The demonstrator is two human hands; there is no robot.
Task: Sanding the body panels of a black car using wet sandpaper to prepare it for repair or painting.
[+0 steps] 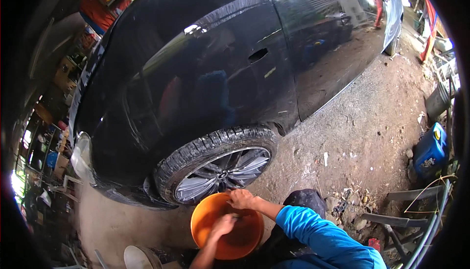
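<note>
An orange bucket [200, 225] stands on the ground beside the front wheel [220, 176] of a black car [210, 63]. My left hand [223, 225] is down inside the bucket, its fingers closed on a small darkish item that I cannot make out. My right hand [241, 199], with a blue sleeve behind it, grips the bucket's back rim near the bottom of the tyre.
A blue jerrycan [430, 154] and grey bucket [437, 101] are at the right, near metal bars [411, 222] and rubble. A pale container [139, 258] stands at the lower left, with cluttered shelving [51, 156] farther left. Bare dirt [342, 132] runs alongside the car.
</note>
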